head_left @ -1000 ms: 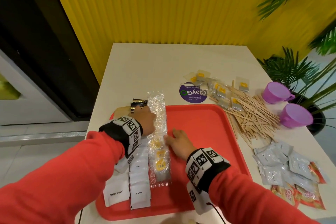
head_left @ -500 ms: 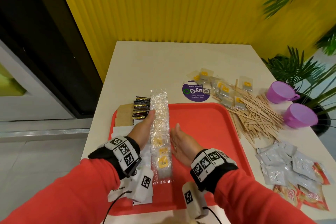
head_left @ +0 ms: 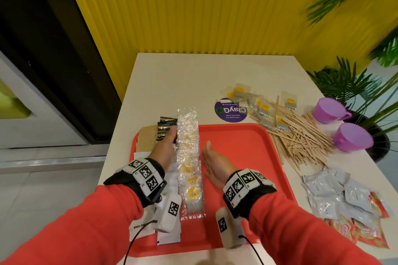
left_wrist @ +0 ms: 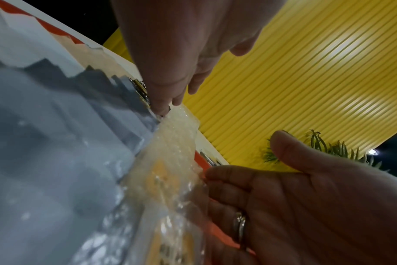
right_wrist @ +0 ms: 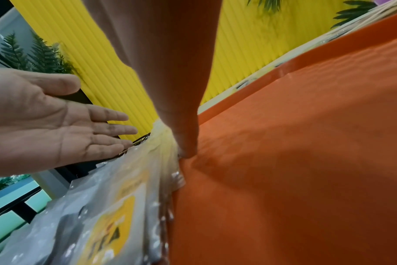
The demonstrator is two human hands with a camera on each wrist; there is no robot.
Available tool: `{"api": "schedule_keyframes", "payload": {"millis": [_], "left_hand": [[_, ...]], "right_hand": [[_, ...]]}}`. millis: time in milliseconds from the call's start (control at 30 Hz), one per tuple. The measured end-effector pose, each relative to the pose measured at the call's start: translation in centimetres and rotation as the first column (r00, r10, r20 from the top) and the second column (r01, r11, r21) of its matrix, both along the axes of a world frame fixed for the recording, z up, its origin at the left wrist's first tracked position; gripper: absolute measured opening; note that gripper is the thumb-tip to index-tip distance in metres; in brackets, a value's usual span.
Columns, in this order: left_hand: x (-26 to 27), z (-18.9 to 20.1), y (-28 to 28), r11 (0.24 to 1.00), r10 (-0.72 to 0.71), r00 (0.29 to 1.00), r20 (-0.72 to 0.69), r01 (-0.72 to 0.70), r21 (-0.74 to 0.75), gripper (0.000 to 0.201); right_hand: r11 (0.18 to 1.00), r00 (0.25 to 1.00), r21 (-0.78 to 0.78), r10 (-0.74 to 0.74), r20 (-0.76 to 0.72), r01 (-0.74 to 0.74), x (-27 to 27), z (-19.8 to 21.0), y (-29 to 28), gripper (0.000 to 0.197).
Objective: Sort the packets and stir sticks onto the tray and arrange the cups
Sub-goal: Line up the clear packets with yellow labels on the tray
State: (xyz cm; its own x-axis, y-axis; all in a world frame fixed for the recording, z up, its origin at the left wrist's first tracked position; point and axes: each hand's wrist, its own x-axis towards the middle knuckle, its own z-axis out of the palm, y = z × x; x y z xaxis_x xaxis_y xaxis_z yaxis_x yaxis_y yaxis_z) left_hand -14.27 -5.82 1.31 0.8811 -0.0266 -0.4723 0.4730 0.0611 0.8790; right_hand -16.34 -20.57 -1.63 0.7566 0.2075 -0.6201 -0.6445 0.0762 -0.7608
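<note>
Both flat hands flank the tea packet row [head_left: 189, 165] on the tray [head_left: 243, 148].

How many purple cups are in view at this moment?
2. One purple cup sits on the table right of the stir sticks; the other sits just nearer. None looks hidden.

We see cream table [head_left: 189, 75] set against yellow wall. Red tray [head_left: 243, 146] sits on near-left part, near edge by table's front. Purple round sticker [head_left: 230, 112] just beyond tray's far rim. Clear tea packets [head_left: 262, 107] scattered right of sticker, some overlapping heap of wooden stir sticks [head_left: 301, 137] beside tray's right rim. Two purple cups [head_left: 342, 127] at far-right edge, past sticks. We spot silver sachets [head_left: 336, 196] near right, partly overlapping red-orange packets [head_left: 361, 232] at near corner.
</note>
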Motion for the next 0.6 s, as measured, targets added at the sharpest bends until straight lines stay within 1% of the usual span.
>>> {"api": "schedule_keyframes", "payload": {"millis": [67,133,233,333,367,400,467,533,567,600], "left_hand": [[0.4,0.0,0.2,1.000,0.028,1.000,-0.005,-0.028,-0.001,0.061],[0.5,0.1,0.2,1.000,0.028,0.999,0.025,-0.027,-0.008,0.056],[0.8,0.2,-0.2,1.000,0.024,0.997,0.067,-0.023,-0.005,0.050],[1.1,0.1,-0.5,0.999,0.014,0.998,0.056,-0.011,-0.045,0.050],[1.1,0.0,-0.6,0.998,0.011,0.999,0.050,-0.008,-0.059,0.050],[1.2,-0.1,-0.6,0.998,0.007,0.999,0.049,-0.003,-0.065,0.050],[1.4,-0.1,-0.5,0.999,-0.005,0.998,0.059,0.008,-0.053,0.050],[1.7,0.0,-0.4,0.999,0.006,0.998,0.070,-0.003,-0.043,0.050],[1.9,-0.1,-0.3,0.999,0.015,0.997,0.071,-0.012,-0.049,0.050],[2.0,-0.1,-0.3,0.999,0.023,0.997,0.070,-0.019,-0.049,0.050]], "right_hand": [[0.999,1.000,-0.031,0.016,0.014,-0.016,0.7,0.1,0.0,0.076],[0.998,0.999,-0.045,0.037,0.010,-0.036,1.0,0.3,0.3,0.077],[0.998,1.000,-0.057,0.006,0.008,-0.005,1.5,0.2,0.6,0.078],[0.994,0.999,-0.099,-0.040,0.023,0.042,1.9,0.2,0.9,0.078],[0.992,0.999,-0.117,-0.043,0.025,0.046,1.9,0.3,1.2,0.082],[0.992,0.999,-0.117,-0.046,0.020,0.049,2.0,0.1,1.3,0.092],[0.997,0.999,-0.067,-0.042,0.017,0.043,2.2,-0.6,1.4,0.115],[0.996,0.997,-0.058,-0.067,0.034,0.069,2.3,-0.8,1.3,0.117],[0.995,0.997,-0.059,-0.077,0.032,0.079,2.3,-0.3,1.2,0.115],[0.994,0.994,-0.042,-0.100,0.032,0.101,2.3,0.2,1.2,0.108]]}}
